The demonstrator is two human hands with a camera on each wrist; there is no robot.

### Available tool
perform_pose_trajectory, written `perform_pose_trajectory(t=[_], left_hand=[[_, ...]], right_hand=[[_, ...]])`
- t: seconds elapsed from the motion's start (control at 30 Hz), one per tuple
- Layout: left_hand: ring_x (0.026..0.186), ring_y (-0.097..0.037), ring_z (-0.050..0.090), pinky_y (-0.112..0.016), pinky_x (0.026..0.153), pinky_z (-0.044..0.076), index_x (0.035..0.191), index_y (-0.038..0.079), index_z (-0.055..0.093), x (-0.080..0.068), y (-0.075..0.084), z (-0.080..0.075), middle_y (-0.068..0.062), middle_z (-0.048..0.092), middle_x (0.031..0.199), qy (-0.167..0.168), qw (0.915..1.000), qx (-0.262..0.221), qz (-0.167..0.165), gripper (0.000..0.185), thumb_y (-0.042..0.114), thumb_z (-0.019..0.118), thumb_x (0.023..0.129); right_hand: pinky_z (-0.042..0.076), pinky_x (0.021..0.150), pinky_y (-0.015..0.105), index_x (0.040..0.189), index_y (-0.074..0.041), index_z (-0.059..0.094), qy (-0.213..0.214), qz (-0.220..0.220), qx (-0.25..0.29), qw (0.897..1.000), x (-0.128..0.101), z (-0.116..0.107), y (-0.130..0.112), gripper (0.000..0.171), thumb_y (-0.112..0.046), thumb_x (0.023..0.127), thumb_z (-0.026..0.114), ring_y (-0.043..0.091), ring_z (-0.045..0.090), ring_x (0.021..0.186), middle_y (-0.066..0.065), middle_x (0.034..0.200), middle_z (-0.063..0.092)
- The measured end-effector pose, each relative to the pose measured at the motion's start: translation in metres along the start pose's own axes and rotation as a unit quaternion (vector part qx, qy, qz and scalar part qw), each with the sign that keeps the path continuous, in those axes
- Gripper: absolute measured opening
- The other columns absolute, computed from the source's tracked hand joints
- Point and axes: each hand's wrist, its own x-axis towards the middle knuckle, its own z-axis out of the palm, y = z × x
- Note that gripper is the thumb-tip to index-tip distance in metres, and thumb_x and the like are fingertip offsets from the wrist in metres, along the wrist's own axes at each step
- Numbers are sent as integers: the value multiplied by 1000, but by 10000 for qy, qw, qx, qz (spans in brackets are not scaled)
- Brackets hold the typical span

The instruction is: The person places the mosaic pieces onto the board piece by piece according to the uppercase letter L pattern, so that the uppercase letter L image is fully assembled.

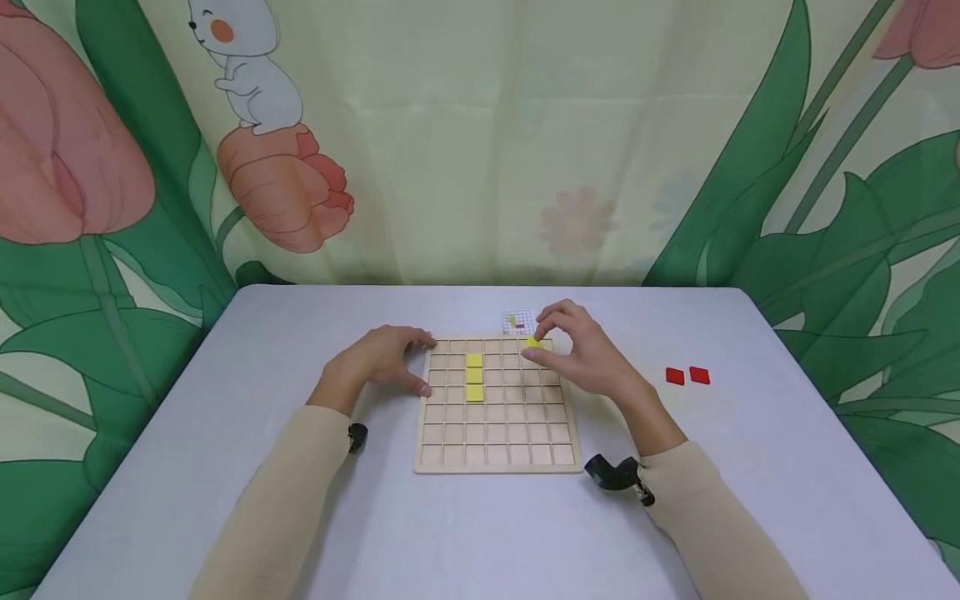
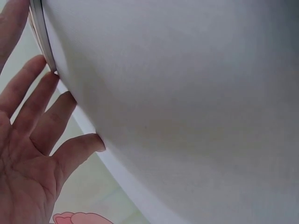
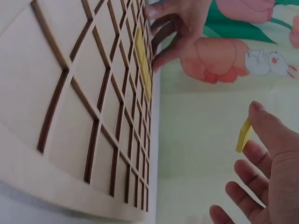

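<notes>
yellow tile (image 1: 532,342): pinched at the tips of the right hand (image 1: 581,354), sitting just over the far-right part of the grid. In the right wrist view you can see it edge-on (image 3: 244,135) at the thumb, clearly off the board.

wooden grid board (image 1: 497,467): flat on the table in the middle, between both hands. Three more yellow tiles (image 1: 474,376) are already seated in a short column going near-to-far, left of centre.

step: looks to me like the placing step, tile in hand and hovering, not yet dropped into a cell.

next move: I'd guess it needs lining the tile square over one cell and lowering it flat so it doesn't hang up on the ridges. Can't tell which cell it's meant for.

right hand: thumb and forefinger closed narrow on the tile, other fingers loosely spread.

left hand (image 1: 382,360): fingers fairly straight, resting against the board's left edge, holding nothing. Left wrist view shows the fingertips (image 2: 46,77) right by the board rim.

pattern card (image 1: 517,321): small gridded card just past the board's far edge.

red tiles (image 1: 687,376): two of them, side by side on the table (image 1: 750,467), well off to the right.
</notes>
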Motion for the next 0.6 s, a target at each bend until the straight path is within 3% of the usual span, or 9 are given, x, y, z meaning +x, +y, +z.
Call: perform_pose_trajectory(t=[0.23,0.4,0.6], left_hand=[[134,-23,36,-46,109,32,132,31,53,2,0,0,1,44,143,12,10000,17,10,91,59,84,52],[133,-24,37,-46,108,33,132,30,54,4,4,0,0,46,142,73,9999,-4,126,89,59,84,53],[134,-24,37,-46,108,33,133,31,53,1,4,0,-1,45,143,-23,10000,83,-20,90,57,85,54]], right_hand=[[40,94,40,89,-17,59,-227,-359,405,9983,6,10,-12,26,-35,81,75,13,44,111,-4,111,50],[39,95,42,87,-17,59,-373,-462,280,9978,9,18,-16,24,-35,81,74,15,42,113,-7,111,49],[37,97,39,88,-16,60,-579,-568,247,9964,11,32,-21,25,-35,81,74,16,41,114,-6,109,50]])
